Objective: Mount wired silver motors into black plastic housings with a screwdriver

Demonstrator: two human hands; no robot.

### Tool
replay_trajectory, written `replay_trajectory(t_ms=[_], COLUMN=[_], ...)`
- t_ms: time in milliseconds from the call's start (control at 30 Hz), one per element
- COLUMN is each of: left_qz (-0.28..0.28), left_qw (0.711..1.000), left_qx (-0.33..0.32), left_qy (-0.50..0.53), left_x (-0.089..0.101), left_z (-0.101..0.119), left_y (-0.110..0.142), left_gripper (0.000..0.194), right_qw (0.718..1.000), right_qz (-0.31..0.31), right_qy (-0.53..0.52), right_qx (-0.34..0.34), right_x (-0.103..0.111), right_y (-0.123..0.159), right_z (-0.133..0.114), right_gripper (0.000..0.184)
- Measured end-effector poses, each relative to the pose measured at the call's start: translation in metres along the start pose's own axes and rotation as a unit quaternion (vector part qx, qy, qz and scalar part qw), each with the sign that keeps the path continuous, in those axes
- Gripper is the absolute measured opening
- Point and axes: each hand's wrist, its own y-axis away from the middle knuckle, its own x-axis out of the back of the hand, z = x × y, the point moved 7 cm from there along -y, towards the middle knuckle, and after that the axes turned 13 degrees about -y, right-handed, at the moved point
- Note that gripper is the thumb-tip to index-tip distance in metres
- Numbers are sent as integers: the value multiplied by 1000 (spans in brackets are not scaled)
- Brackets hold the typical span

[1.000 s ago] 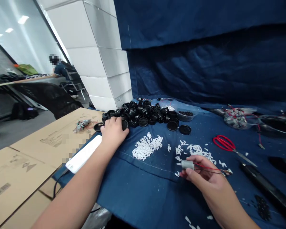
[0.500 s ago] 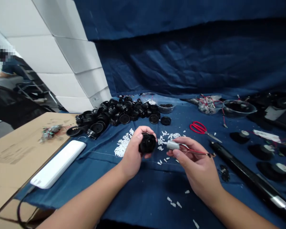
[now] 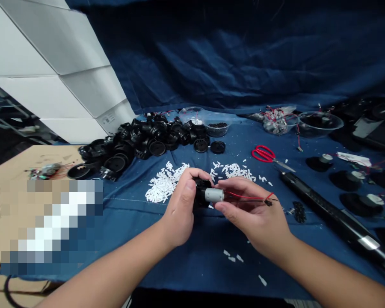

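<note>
My left hand (image 3: 181, 207) is closed around a black round plastic housing (image 3: 200, 196) and holds it above the blue cloth. A small silver-grey electric motor (image 3: 214, 195) sits with its front end against or inside the housing; which of the two is hidden. Thumb and fingers of my right hand (image 3: 253, 207) pinch the motor's rear end. Red and black wires (image 3: 247, 195) run from the motor across my right palm to a small dark connector (image 3: 268, 202). Behind my hands lie piles of small white plastic pieces (image 3: 162, 186).
A heap of black housings (image 3: 157, 147) lies at the back left. Clear bowls (image 3: 217, 130) stand along the back. Red-handled scissors (image 3: 263, 154) and a long black electric screwdriver (image 3: 327, 218) lie right, near several black parts with motors (image 3: 368, 203). Cardboard (image 3: 6, 171) borders the left.
The motor has moved left from apart to meet the black housing, and my right hand has come close to my left. The view has shifted slightly.
</note>
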Motion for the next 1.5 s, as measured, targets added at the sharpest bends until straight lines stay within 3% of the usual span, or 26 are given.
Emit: replay_trajectory(t_ms=[167, 333, 467, 800, 933, 1000, 1067, 1133, 1200, 1267, 1300, 1367, 1433, 1467, 1500], left_qz=[45, 60, 76, 85, 75, 69, 62, 56, 68, 97, 117, 145, 156, 157, 155], left_qw=[998, 997, 993, 992, 985, 973, 969, 974, 974, 965, 956, 927, 894, 882, 875], left_qx=[-46, -34, -82, -92, -134, -173, -188, -185, -187, -207, -225, -273, -322, -338, -349], left_qy=[-26, -31, -47, -13, -82, -136, -147, -120, -104, -126, -148, -212, -271, -289, -299], left_x=[2, 2, 4, -6, -3, -1, 1, 5, 13, 22, 27, 33, 33, 32, 31], left_z=[3, 1, 7, 4, 19, 32, 40, 44, 46, 52, 57, 69, 79, 83, 85], left_y=[5, 9, 9, 23, 21, 19, 17, 16, 15, 15, 16, 20, 23, 25, 26], left_gripper=[38, 37, 35, 38, 35, 38, 64, 81, 87, 88, 86, 81, 78, 76, 74], right_qw=[999, 993, 992, 990, 992, 998, 996, 975, 952, 936, 935, 962, 988, 982, 967], right_qz=[4, -17, -25, -68, -64, -38, 4, 21, 8, -39, -65, -101, -102, -96, -97], right_qy=[25, 96, 109, 106, 94, 37, -72, -175, -231, -214, -178, -52, 94, 155, 199], right_qx=[22, 66, 61, 68, 62, 19, -58, -137, -203, -278, -300, -247, -60, 44, 123], right_x=[0, -2, -3, -9, -8, -4, 0, -2, -9, -16, -18, -14, -7, -6, -7], right_y=[2, 1, -1, 8, 7, 4, 1, 2, 6, 17, 23, 27, 24, 24, 26], right_z=[-1, -6, -7, -6, -8, -4, 6, 19, 29, 38, 40, 32, 4, -12, -24], right_gripper=[26, 27, 25, 26, 26, 24, 32, 43, 39, 27, 31, 38, 17, 7, 20])
